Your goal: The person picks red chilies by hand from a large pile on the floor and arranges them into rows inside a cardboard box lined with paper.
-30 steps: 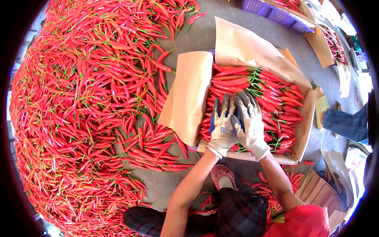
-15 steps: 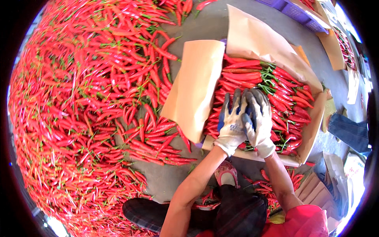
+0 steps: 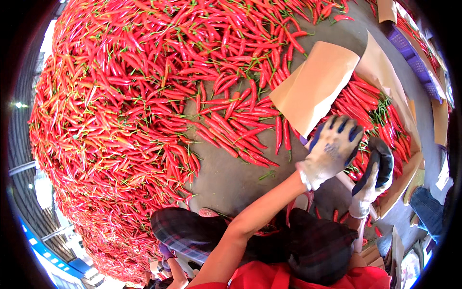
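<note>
Red chili peppers (image 3: 365, 96) with green stems lie packed in a box lined with brown paper (image 3: 322, 82), whose side flaps stand outward. Above the near left part of the box is my left hand (image 3: 332, 149), palm down in a white glove with dark fingertips. Its fingers are slightly bent and apart, with nothing seen in them. Over the near right part, my right hand (image 3: 373, 180) is turned sideways in a matching glove. Its fingers are raised and curved, apart from the thumb, and no pepper shows between them.
A huge heap of red chili peppers (image 3: 120, 115) fills the left, with loose ones spilling over the grey floor (image 3: 226, 183). Purple crates (image 3: 414, 62) stand at the upper right. A jeans-clad leg (image 3: 427, 212) is at the right; another person's forearm (image 3: 178, 274) shows at the lower left.
My hands lay flat side by side on the peppers; now they are lifted and apart, nearer the box's close edge. The view has swung left, so the box appears farther right.
</note>
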Demonstrator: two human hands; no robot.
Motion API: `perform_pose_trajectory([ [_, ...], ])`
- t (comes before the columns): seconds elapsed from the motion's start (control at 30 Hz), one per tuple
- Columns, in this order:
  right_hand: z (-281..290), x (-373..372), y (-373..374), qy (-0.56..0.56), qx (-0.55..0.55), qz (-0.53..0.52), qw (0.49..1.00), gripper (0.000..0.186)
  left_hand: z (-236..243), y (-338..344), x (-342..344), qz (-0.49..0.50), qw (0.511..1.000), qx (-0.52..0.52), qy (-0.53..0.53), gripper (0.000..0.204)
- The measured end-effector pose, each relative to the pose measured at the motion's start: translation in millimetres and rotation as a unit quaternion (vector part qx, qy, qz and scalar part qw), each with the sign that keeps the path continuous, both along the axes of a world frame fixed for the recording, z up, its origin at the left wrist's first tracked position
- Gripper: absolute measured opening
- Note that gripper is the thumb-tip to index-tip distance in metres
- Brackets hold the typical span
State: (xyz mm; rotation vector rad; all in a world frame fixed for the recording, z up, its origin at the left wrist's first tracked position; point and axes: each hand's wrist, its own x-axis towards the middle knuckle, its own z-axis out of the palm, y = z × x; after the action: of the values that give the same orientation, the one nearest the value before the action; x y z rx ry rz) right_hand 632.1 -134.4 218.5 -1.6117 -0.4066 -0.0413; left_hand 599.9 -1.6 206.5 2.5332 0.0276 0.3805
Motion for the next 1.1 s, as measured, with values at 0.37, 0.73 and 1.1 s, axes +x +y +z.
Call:
perform_pose_trajectory([
  [0.37, -23.8, -85.3, 70.5, 0.292, 0.017, 0.252, 0.923, 0.031, 144.0, 59.8, -168.1, 0.306, 0.880, -0.106, -0.346, 0.011],
  [0.73, -52.1, -117.7, 102.1, 0.290, -0.153, 0.368, 0.870, 0.029, 159.2, 91.1, -227.5, 0.097, 0.808, -0.391, -0.431, 0.015],
  [1.1, -78.6, -140.2, 109.2, 0.278, -0.202, 0.371, 0.863, 0.031, 146.5, 97.0, -246.4, -0.110, 0.476, -0.766, -0.417, 0.020],
])
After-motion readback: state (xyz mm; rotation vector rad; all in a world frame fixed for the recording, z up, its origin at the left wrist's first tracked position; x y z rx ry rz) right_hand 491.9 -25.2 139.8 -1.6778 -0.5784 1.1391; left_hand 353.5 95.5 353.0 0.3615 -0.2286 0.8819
